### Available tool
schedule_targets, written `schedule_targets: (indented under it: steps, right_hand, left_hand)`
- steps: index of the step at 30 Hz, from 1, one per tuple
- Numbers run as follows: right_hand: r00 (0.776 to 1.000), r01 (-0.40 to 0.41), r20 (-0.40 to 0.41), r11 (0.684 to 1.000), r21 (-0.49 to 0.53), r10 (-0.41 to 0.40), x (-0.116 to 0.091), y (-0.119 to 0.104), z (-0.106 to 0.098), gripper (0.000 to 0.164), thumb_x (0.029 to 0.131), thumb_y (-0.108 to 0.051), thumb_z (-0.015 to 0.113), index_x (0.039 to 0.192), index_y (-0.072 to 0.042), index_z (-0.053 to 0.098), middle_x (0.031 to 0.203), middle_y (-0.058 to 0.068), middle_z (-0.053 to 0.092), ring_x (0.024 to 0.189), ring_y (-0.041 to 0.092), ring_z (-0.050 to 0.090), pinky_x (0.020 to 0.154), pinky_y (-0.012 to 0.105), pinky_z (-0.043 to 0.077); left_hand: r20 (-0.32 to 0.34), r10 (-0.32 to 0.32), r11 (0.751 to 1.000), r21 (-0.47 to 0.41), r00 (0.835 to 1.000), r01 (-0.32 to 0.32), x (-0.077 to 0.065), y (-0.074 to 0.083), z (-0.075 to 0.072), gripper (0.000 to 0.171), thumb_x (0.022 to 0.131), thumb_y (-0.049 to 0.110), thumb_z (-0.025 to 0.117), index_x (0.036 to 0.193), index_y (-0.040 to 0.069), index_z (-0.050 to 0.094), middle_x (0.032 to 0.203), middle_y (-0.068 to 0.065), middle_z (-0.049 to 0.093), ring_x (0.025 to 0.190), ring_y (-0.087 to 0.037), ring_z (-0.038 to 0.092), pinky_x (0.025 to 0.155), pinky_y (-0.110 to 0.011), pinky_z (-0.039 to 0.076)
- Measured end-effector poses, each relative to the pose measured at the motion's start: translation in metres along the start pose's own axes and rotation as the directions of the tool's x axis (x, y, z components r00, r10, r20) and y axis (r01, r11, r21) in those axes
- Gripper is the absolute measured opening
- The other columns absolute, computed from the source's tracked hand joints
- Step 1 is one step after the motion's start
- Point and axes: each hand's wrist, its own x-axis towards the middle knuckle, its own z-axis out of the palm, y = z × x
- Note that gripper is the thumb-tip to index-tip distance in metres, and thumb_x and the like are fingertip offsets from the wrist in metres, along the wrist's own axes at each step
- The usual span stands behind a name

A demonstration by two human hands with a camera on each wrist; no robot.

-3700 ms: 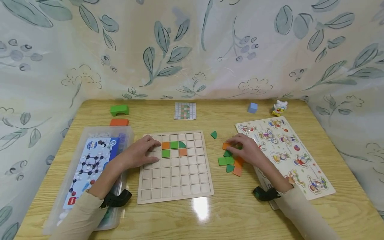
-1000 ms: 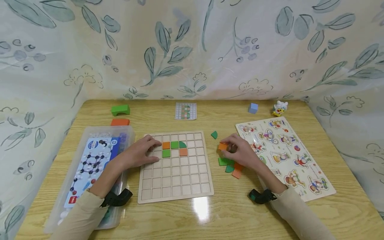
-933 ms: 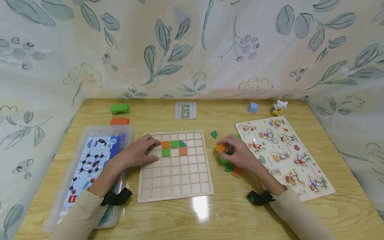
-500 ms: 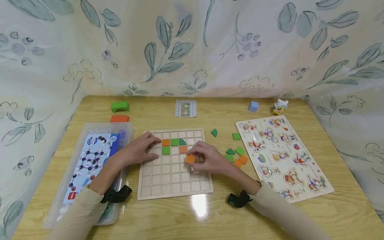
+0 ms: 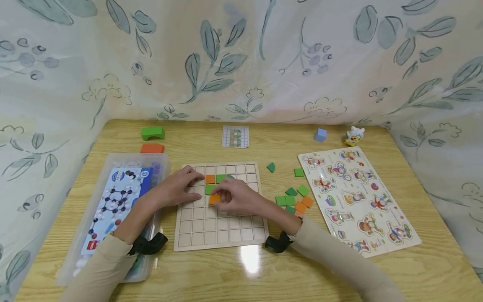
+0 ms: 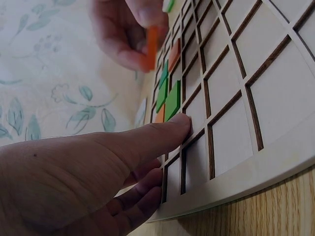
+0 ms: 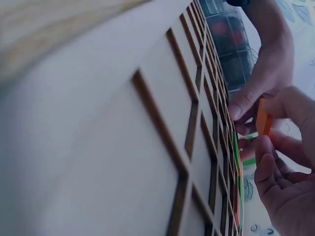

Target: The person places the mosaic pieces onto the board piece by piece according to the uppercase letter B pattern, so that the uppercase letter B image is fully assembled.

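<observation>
My right hand [image 5: 237, 196] pinches an orange square tile [image 5: 214, 199] between thumb and fingers, over the upper middle of the wooden grid board [image 5: 222, 237]. In the right wrist view the tile [image 7: 263, 117] is held edge-on, tilted against the board. My left hand [image 5: 175, 188] rests at the board's left edge, fingers spread; its thumb [image 6: 170, 129] touches the grid in the left wrist view. Set in the grid near the top are an orange tile [image 5: 210, 179], green tiles [image 5: 220, 178] and a dark green quarter-circle [image 5: 230, 176], partly hidden by my right hand.
Loose green and orange tiles [image 5: 289, 200] lie right of the board. A pattern card [image 5: 235, 136] lies behind it. Left stands a clear plastic box [image 5: 151, 251]; right lies a picture puzzle board [image 5: 352, 180]. Blocks [image 5: 152, 133] and a toy figure [image 5: 354, 136] stand at the back.
My right hand took up the orange tile from the loose pile and moved left over the board, spreading the pile. My left hand has stayed at the board's left edge.
</observation>
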Motion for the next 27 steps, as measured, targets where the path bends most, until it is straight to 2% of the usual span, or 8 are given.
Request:
schedule_targets:
  steps: [11, 27]
  right_hand:
    - [0.999, -0.003, 0.043, 0.994, -0.108, 0.007, 0.0091, 0.0002, 0.0079, 0.015, 0.089, -0.019, 0.069, 0.099, -0.008, 0.071, 0.093, 0.003, 0.064, 0.080, 0.008, 0.057, 0.071, 0.015, 0.047]
    - [0.999, -0.006, 0.031, 0.979, -0.205, 0.013, 0.0101, -0.0046, 0.0107, 0.019, 0.091, -0.021, 0.068, 0.102, -0.008, 0.074, 0.097, 0.004, 0.065, 0.084, 0.011, 0.060, 0.073, 0.015, 0.046]
  left_hand:
    - [0.006, 0.004, 1.000, 0.006, 1.000, -0.004, 0.0016, 0.0026, -0.0013, 0.047, 0.085, 0.020, 0.074, 0.126, 0.001, 0.060, 0.101, -0.008, 0.052, 0.082, -0.015, 0.043, 0.072, -0.028, 0.037]
    - [0.001, 0.013, 1.000, 0.009, 1.000, -0.013, -0.0009, -0.0014, -0.0007, 0.047, 0.085, 0.018, 0.074, 0.126, 0.002, 0.060, 0.102, -0.008, 0.053, 0.084, -0.015, 0.046, 0.073, -0.028, 0.039]
